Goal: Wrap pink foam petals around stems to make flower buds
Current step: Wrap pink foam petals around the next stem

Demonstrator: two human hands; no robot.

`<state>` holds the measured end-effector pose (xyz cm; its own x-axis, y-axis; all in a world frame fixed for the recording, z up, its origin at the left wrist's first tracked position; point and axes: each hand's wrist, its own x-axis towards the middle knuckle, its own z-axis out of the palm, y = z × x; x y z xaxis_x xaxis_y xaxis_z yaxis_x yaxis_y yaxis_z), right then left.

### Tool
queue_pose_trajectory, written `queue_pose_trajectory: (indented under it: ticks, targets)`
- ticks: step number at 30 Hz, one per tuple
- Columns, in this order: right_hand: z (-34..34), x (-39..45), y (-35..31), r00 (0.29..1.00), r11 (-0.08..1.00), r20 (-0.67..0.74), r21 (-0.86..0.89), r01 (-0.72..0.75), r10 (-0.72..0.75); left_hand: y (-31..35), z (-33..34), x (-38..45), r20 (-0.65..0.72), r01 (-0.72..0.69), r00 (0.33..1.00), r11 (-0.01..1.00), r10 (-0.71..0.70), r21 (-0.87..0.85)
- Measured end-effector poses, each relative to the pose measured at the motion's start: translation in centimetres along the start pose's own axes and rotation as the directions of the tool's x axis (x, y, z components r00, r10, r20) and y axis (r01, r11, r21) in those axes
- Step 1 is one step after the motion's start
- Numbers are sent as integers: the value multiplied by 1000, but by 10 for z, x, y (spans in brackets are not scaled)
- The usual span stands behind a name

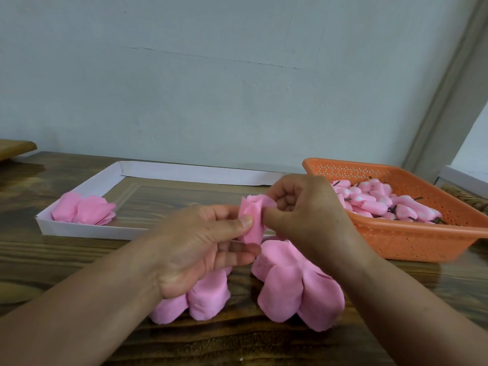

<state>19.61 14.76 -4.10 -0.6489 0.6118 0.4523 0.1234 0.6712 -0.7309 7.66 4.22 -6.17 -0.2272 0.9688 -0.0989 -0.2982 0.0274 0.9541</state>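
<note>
Left hand (200,241) pinching rolled pink bud (252,220), right hand (303,207) gripping its petal edge, no writing legible

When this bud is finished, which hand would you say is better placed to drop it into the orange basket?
The right hand, probably. It already pinches the bud and sits beside the orange basket at the right. The left hand grips the bud from the far side.

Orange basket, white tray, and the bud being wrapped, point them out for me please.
orange basket (412,241), head view, front wall.
white tray (89,229), head view, near rim.
bud (252,220), head view, wrapped pink petal between both hands.
</note>
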Motion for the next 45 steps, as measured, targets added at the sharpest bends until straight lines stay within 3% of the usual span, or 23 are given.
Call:
queue_pose_trajectory:
  ticks: [5, 12, 17, 22, 26, 32, 35, 38, 40, 42, 45]
  targets:
    - [1, -2, -2, 1000, 1000, 9, 1, -26, 26, -3, 4, 1, -82, -56, 995, 997, 60, 47]
    - [-3, -5, -9, 992, 985, 114, 155, -74, 57, -3, 5, 2, -164, -89, 982, 995, 97, 54]
    - [2, -5, -6, 996, 989, 86, 140, -45, 33, -8, 6, 2, -180, -130, 972, 985, 149, 114]
    - [-6, -1, -3, 989, 980, 148, 197, -35, 5, -1, -2, 1, -107, -83, 988, 967, 111, 240]
    - [-15, 2, 1, 974, 943, 227, 327, -54, -23, 5, -5, -1, 73, -54, 997, 969, 37, 239]
    - [-16, 3, 4, 953, 902, 299, 423, -88, -47, 4, -11, 2, 254, 43, 966, 999, -48, 26]
    - [-13, 2, 5, 963, 906, 268, 413, -87, -29, 2, -10, 2, 234, 75, 970, 996, -61, -54]
    - [-6, 2, 5, 984, 927, 179, 368, -72, 5, 1, -5, 2, 132, 68, 990, 991, -53, -111]
    - [0, 1, 6, 999, 957, 30, 289, 17, -26, 0, -3, 5, 20, 35, 999, 987, -32, -154]
    - [7, -5, 7, 976, 978, -118, 80, 194, -184, -1, -2, 7, -88, -22, 996, 984, 7, -174]
    - [22, -16, 8, 878, 868, -132, -270, 416, -461, 0, -3, 8, -155, -96, 986, 976, 66, -196]
